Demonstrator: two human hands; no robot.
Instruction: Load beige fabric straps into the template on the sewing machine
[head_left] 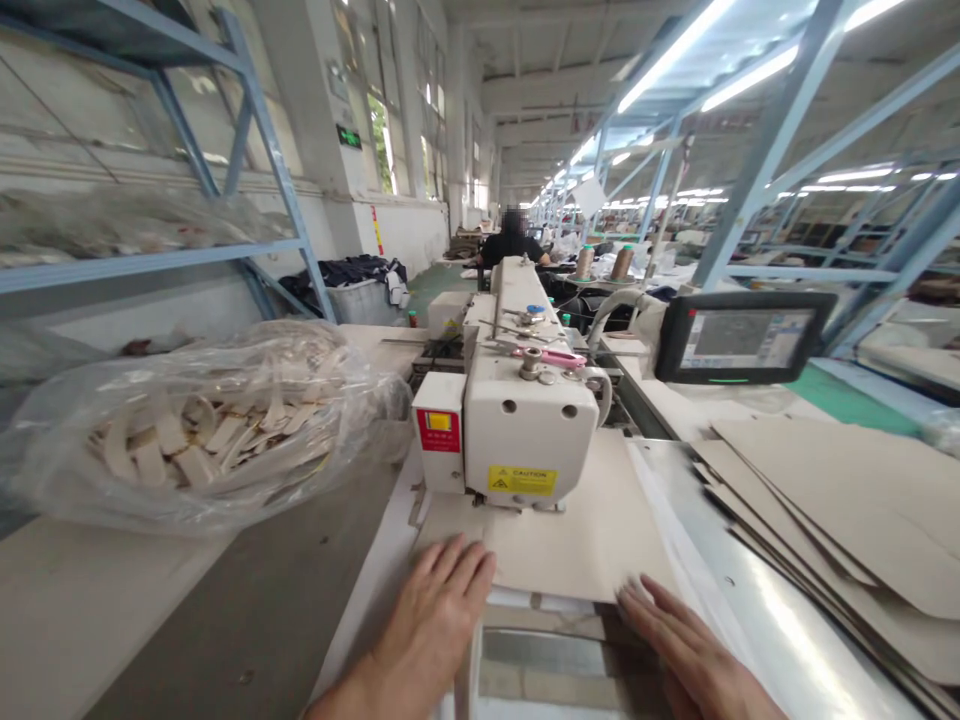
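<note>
A beige fabric piece lies flat under the white sewing machine head. My left hand rests palm down on the near left edge of that piece, fingers apart. My right hand lies flat at the piece's near right corner, fingers pointing toward the machine. Neither hand grips anything. A yellow caution label sits low on the machine's front.
A clear plastic bag of beige strips sits at the left on the table. A stack of beige cut panels lies at the right. A control screen stands behind it. A person sits far back at another station.
</note>
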